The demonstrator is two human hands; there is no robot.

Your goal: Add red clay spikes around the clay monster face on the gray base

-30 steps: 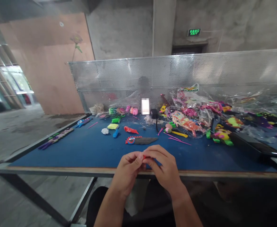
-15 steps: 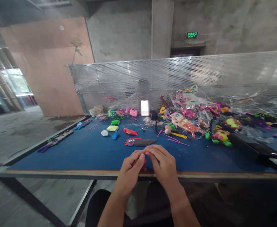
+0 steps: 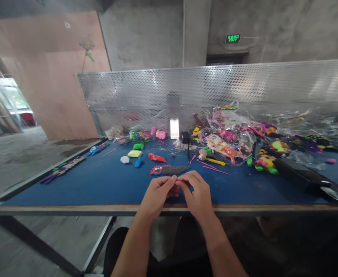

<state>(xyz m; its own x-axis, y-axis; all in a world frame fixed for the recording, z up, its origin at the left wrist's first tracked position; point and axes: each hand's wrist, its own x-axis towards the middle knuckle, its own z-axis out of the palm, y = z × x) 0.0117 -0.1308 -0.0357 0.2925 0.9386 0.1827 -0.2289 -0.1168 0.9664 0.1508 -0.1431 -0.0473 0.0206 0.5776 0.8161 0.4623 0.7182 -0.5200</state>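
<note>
Fingertips together near the table's front edge, my left hand (image 3: 156,195) and my right hand (image 3: 198,195) are both closed in a pinch. Between them shows a tiny bit of red clay (image 3: 179,179), mostly covered by the fingers. Just beyond lies a flat clay figure with a dark grey body (image 3: 176,170) and a red-and-blue head (image 3: 157,170) with a red spiky edge. Farther back are a red clay lump (image 3: 156,157), a blue lump (image 3: 138,162), a white lump (image 3: 125,159) and a yellow packet (image 3: 134,153).
On the blue table (image 3: 99,188), pink modelling tools (image 3: 212,166) and a yellow tool (image 3: 216,162) lie right of centre. Plastic-wrapped clay figures (image 3: 226,148) pile up behind. A black box (image 3: 301,177) sits at right. A perforated metal screen (image 3: 145,92) borders the back.
The camera view has shifted slightly, so the scene sits a little higher and farther left. My left thumb has moved up toward the right fingertips, and both hands stay together.
</note>
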